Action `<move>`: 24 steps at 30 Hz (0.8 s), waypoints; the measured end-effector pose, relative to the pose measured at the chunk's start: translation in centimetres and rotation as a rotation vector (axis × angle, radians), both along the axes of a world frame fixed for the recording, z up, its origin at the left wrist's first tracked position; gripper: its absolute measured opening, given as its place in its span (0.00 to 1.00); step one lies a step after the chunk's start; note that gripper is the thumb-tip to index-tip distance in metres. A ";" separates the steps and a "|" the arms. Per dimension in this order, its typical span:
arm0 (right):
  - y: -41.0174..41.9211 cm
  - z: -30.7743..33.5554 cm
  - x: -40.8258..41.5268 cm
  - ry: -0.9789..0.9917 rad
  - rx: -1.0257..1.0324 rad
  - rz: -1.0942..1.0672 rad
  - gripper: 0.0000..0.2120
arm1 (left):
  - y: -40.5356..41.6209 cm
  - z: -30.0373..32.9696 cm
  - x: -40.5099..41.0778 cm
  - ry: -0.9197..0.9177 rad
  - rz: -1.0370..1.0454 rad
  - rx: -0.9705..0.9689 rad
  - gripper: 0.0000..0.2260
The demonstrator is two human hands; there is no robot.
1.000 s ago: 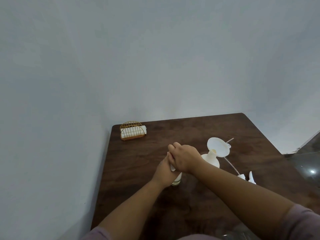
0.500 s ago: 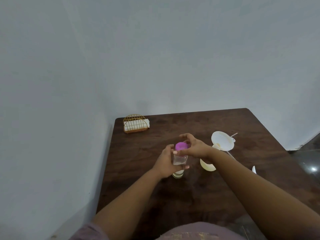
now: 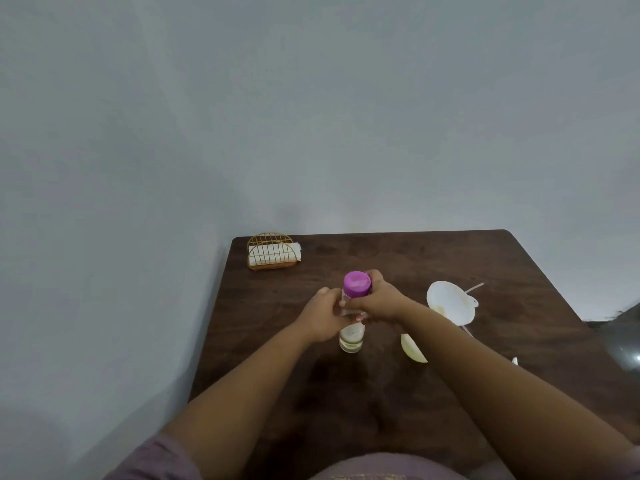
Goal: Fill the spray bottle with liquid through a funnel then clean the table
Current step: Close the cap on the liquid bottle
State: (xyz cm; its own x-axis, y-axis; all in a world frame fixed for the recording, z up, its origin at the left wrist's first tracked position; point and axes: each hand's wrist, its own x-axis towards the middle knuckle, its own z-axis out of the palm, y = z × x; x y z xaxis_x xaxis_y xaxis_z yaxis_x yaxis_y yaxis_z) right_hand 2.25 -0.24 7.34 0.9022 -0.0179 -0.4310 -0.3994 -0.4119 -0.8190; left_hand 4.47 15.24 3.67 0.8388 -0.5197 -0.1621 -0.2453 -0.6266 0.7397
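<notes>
- A gold wire napkin holder [image 3: 273, 251] is seen standing at the far left corner of the desk, close to the wall.
- White napkins [image 3: 277, 252] are held upright between its two arched wire sides, and one end is seen sticking out past the right side.
- A plain pale grey wall [image 3: 311, 116] is seen behind the desk and to its left, filling most of the view.
- A dark, glossy surface [image 3: 623, 341] with a small bright reflection is seen at the right edge; what it is cannot be told.
</notes>
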 end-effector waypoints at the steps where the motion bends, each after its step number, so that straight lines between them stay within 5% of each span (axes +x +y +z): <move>1: -0.1 0.5 0.9 -0.003 -0.016 0.015 0.38 | 0.0 0.5 0.6 -0.016 -0.007 -0.003 0.15; 5: -0.4 2.4 5.6 -0.029 -0.024 0.037 0.36 | 0.0 3.0 4.6 -0.020 0.032 0.016 0.16; 9: -0.6 4.3 10.6 -0.078 0.004 0.029 0.32 | -0.7 3.8 9.9 -0.029 0.118 0.025 0.29; 13: -1.0 5.1 15.4 -0.119 -0.065 0.053 0.33 | -1.7 4.8 14.1 -0.020 0.208 -0.025 0.23; 24: -2.4 2.2 23.4 -0.208 -0.129 0.034 0.27 | -4.2 2.4 22.2 0.056 0.328 -0.015 0.26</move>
State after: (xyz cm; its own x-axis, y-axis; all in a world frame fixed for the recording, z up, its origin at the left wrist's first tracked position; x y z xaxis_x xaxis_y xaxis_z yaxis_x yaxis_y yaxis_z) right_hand 25.63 -2.65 9.54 0.9723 -0.0291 -0.2320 -0.2120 -0.5285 -0.8220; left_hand 26.66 11.08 6.12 0.9518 -0.2259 -0.2073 0.0093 -0.6544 0.7561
